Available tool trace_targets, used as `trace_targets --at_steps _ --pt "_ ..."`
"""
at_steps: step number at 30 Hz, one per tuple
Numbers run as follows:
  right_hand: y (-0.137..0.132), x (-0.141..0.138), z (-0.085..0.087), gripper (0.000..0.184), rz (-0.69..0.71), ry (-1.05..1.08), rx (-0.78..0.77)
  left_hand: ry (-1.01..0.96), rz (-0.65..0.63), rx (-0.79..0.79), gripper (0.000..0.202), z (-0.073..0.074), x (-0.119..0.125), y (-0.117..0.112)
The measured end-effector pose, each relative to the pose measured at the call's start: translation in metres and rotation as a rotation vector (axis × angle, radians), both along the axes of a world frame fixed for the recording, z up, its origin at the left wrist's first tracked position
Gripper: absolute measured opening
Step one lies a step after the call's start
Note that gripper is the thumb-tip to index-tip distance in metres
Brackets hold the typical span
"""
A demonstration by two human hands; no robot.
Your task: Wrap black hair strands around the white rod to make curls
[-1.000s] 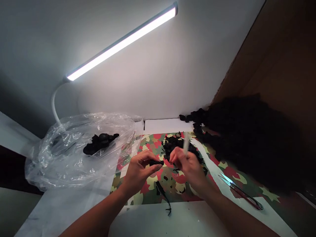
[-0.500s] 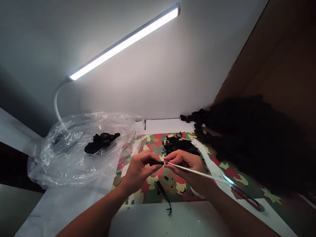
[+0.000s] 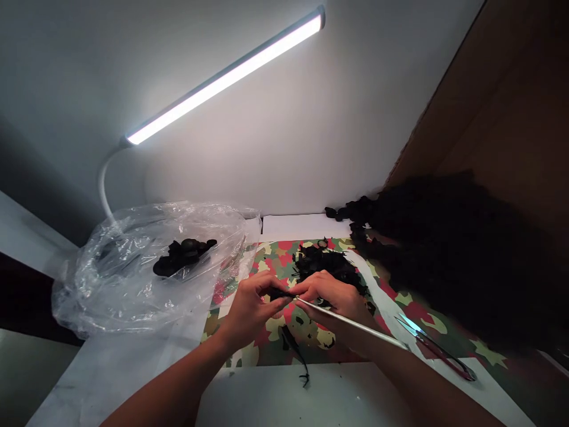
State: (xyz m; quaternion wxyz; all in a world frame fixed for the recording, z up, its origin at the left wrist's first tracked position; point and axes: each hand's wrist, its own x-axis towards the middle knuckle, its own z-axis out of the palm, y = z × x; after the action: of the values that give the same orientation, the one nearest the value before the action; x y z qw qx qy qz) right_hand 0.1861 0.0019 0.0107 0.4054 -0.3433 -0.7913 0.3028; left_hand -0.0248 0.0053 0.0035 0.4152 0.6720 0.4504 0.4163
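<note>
My left hand [image 3: 249, 306] pinches a small black piece [image 3: 279, 293] over a red, green and cream patterned mat [image 3: 271, 347]. My right hand [image 3: 331, 296] grips a long thin metal rod [image 3: 355, 324] whose tip meets that black piece; the rod runs back to the right over my forearm. Just behind my hands lies a heap of small black pieces [image 3: 324, 262]. A black strip [image 3: 294, 350] lies on the mat below my hands.
A clear plastic bag [image 3: 146, 267] with black pieces inside sits at the left. A large dark fuzzy mass [image 3: 457, 249] fills the right. Small scissors [image 3: 438, 347] lie at the right on the mat. A lit bar lamp [image 3: 226, 74] hangs above.
One second ago my right hand held the rod pointing up, away from the piece. It then swung the rod down flat, and its tip now touches the black piece in my left hand.
</note>
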Motion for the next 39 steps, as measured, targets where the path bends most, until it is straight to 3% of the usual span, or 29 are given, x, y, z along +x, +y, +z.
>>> trace_targets --at_steps 8,13,18,23,26,30,35,39 --pt "0.008 -0.006 -0.013 0.023 0.015 -0.111 0.381 0.034 0.024 0.018 0.009 0.0 0.0 -0.002" --pt "0.003 -0.017 -0.023 0.023 -0.106 -0.125 0.452 -0.022 0.014 -0.041 0.012 -0.004 0.001 0.0" --pt "0.004 -0.016 -0.021 0.019 -0.19 -0.166 0.384 0.01 0.012 0.0 0.011 0.002 0.004 -0.004" --pt "0.011 -0.003 -0.005 0.026 -0.241 0.028 -0.014 -0.077 -0.015 -0.066 0.014 0.007 0.005 -0.008" --pt "0.01 0.0 0.0 0.027 -0.189 0.163 -0.138 -0.105 -0.012 -0.081 0.014 0.007 0.004 -0.006" --pt "0.003 -0.001 -0.001 0.027 -0.046 0.194 -0.194 -0.057 0.009 -0.026 0.011 0.006 0.004 -0.004" --pt "-0.004 -0.001 0.001 0.028 -0.019 0.091 -0.224 0.003 0.021 0.025 0.005 0.003 0.004 -0.003" --pt "-0.003 -0.001 0.003 0.034 0.011 0.074 -0.157 0.015 0.021 0.023 0.006 0.002 0.004 -0.002"
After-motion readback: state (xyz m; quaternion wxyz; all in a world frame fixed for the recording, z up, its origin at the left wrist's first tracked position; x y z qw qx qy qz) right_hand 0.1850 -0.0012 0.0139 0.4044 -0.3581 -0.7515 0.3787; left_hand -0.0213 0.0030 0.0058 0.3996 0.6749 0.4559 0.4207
